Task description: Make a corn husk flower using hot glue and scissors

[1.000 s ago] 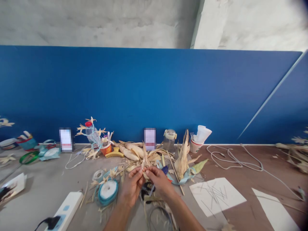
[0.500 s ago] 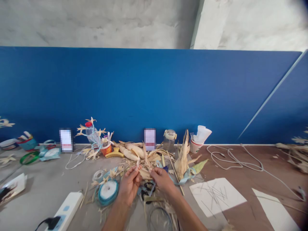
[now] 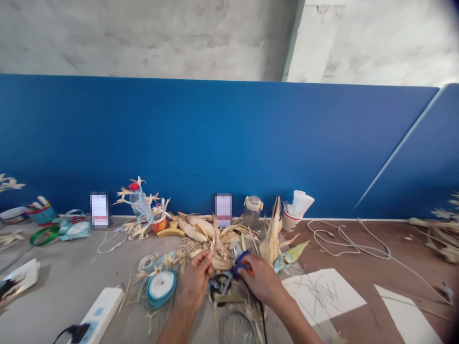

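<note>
Pinched between the fingertips of my left hand (image 3: pixel 196 274) is a small pale strip of corn husk (image 3: pixel 213 246), pointing upward. My right hand (image 3: pixel 263 279) is closed on a blue glue gun (image 3: pixel 239 263) with an orange trigger; its black cord (image 3: pixel 263 317) runs down toward me. Dried corn husks (image 3: pixel 222 239) and scraps lie just beyond both hands. Black-handled scissors (image 3: pixel 219 286) rest between my forearms, partly under scraps. A roll of teal ribbon (image 3: pixel 162 286) is to the left of my left hand.
A power strip (image 3: pixel 102 313) lies at front left. Behind stand a bottle with husk flowers (image 3: pixel 136 198), a clear jar (image 3: pixel 252 212) and a paper cup (image 3: pixel 292 220). White paper with thin sticks (image 3: pixel 319 291) and a white cable (image 3: pixel 355 243) are on the right.
My right hand has moved right, away from my left, and now grips the blue glue gun. My left hand still holds the husk strip in nearly the same place.
</note>
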{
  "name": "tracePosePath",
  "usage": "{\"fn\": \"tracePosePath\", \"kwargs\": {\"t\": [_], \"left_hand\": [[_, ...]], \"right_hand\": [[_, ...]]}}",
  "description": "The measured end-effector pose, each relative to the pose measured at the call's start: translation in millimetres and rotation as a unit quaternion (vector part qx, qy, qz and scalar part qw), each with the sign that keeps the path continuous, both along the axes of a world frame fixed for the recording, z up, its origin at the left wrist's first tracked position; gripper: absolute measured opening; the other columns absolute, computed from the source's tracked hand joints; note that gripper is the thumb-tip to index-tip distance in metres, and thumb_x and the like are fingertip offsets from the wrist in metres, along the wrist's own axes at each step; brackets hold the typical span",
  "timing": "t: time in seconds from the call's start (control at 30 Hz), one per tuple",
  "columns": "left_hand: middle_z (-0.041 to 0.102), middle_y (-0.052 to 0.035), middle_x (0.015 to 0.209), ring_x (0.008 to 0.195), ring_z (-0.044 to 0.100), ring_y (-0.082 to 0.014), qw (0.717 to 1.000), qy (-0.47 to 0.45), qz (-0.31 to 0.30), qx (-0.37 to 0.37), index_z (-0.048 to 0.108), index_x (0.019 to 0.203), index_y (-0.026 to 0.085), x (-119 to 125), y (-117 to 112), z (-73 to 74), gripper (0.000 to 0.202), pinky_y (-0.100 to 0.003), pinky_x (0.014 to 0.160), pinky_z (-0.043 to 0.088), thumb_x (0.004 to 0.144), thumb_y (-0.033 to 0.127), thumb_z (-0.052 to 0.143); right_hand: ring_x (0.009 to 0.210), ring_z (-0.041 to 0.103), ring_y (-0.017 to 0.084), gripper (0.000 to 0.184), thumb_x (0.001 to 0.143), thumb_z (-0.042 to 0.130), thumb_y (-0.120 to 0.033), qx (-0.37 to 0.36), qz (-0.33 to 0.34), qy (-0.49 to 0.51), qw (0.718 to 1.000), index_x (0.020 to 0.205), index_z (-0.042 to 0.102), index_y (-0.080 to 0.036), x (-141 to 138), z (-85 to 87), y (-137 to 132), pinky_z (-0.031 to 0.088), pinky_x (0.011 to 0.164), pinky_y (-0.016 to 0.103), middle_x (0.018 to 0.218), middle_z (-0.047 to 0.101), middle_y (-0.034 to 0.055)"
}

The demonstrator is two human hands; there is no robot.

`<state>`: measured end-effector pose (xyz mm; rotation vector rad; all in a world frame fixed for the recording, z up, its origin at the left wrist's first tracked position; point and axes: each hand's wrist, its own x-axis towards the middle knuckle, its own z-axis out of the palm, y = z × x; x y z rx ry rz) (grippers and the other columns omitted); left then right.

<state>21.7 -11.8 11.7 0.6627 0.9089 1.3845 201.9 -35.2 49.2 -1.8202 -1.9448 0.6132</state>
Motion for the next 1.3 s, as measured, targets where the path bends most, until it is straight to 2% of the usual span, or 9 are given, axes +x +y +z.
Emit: {"fn": "tracePosePath", "kwargs": {"t": [0.13, 0.33, 0.6, 0.7, 0.83, 0.97, 1.03, 1.17, 1.3], "left_hand": [[0.052, 0.0044, 0.053, 0.045, 0.036, -0.0057, 1.0, 0.004, -0.004, -0.001, 0.07, 0.072, 0.014, 0, 0, -2.1, 0.029, -0.02, 0.044, 0.025, 0.055, 0.033, 0.083], [0.056, 0.0022, 0.058, 0.047, 0.041, -0.006, 1.0, -0.007, 0.0, 0.009, 0.071, 0.074, 0.014, -1, 0, -7.5, 0.025, -0.019, 0.047, 0.029, 0.06, 0.033, 0.081], [0.061, -0.0006, 0.065, 0.047, 0.042, -0.0055, 0.999, -0.038, 0.008, 0.008, 0.071, 0.071, 0.013, 0, 0, -2.7, 0.031, -0.019, 0.047, 0.03, 0.053, 0.034, 0.085], [0.065, -0.0025, 0.072, 0.048, 0.042, -0.005, 0.999, -0.047, 0.013, 0.008, 0.07, 0.071, 0.014, 1, 1, -4.1, 0.03, -0.019, 0.047, 0.031, 0.054, 0.034, 0.085], [0.067, -0.0037, 0.076, 0.047, 0.042, -0.0058, 0.999, -0.04, 0.023, 0.011, 0.069, 0.072, 0.015, 1, 2, -6.2, 0.025, -0.02, 0.047, 0.031, 0.058, 0.031, 0.082], [0.067, -0.0031, 0.077, 0.048, 0.042, -0.0057, 0.999, -0.03, 0.022, 0.015, 0.069, 0.073, 0.016, 2, 1, -5.0, 0.019, -0.02, 0.047, 0.03, 0.062, 0.029, 0.078], [0.066, -0.0029, 0.077, 0.047, 0.041, -0.0053, 0.999, -0.027, 0.02, 0.015, 0.069, 0.072, 0.016, 2, 1, -3.2, 0.019, -0.02, 0.046, 0.029, 0.061, 0.028, 0.078], [0.059, 0.0012, 0.061, 0.045, 0.038, -0.0049, 0.999, -0.03, 0.013, 0.018, 0.067, 0.069, 0.014, 4, 1, -1.3, 0.026, -0.019, 0.044, 0.026, 0.056, 0.031, 0.082], [0.049, 0.005, 0.05, 0.044, 0.036, -0.0054, 0.999, -0.032, 0.021, 0.018, 0.068, 0.07, 0.013, 3, 2, -2.6, 0.033, -0.018, 0.043, 0.026, 0.054, 0.036, 0.084]], "right_hand": [[0.097, 0.063, 0.029, 0.035, 0.078, 0.058, -0.024, -0.042, -0.026, -0.136, 0.99, 0.112, 0.059, -0.014, 6, -11.4, -13, 0.046, 0.079, 0.035, 0.11, 0.061, 0.0158], [0.102, 0.063, 0.032, 0.051, 0.074, 0.061, -0.02, -0.05, -0.025, -0.215, 0.975, 0.124, 0.052, -0.014, -3, -29.8, -18, 0.047, 0.082, 0.038, 0.113, 0.063, 0.0176], [0.095, 0.068, 0.03, 0.036, 0.08, 0.05, -0.014, -0.057, -0.024, -0.199, 0.978, 0.115, 0.058, -0.012, -1, -33.7, -14, 0.047, 0.08, 0.036, 0.101, 0.071, 0.0165], [0.091, 0.068, 0.028, 0.035, 0.082, 0.044, -0.014, -0.057, -0.051, -0.12, 0.99, 0.114, 0.057, -0.012, 8, -38.3, -11, 0.047, 0.076, 0.033, 0.096, 0.072, 0.0152], [0.088, 0.066, 0.024, 0.031, 0.078, 0.046, -0.022, 0.0, -0.089, 0.099, 0.991, 0.106, 0.058, -0.015, 22, -39.6, -7, 0.046, 0.073, 0.029, 0.089, 0.071, 0.0083], [0.051, 0.053, 0.018, 0.027, 0.07, 0.057, -0.045, 0.016, -0.118, 0.363, 0.924, 0.078, 0.057, -0.019, 27, -25.6, -11, 0.039, 0.052, 0.027, 0.052, 0.054, -0.0028], [0.046, 0.046, 0.014, 0.033, 0.063, 0.065, -0.048, 0.005, -0.114, 0.462, 0.879, 0.075, 0.056, -0.019, 23, -15.8, -15, 0.036, 0.05, 0.026, 0.048, 0.047, -0.0057], [0.048, 0.045, 0.011, 0.038, 0.063, 0.07, -0.047, -0.043, -0.053, 0.511, 0.857, 0.082, 0.059, -0.016, 5, -6.6, -19, 0.035, 0.051, 0.023, 0.05, 0.05, -0.0054], [0.045, 0.043, 0.01, 0.039, 0.064, 0.069, -0.051, -0.073, -0.003, 0.512, 0.856, 0.078, 0.059, -0.017, -14, -16.5, -14, 0.033, 0.048, 0.022, 0.049, 0.048, -0.006]]}}
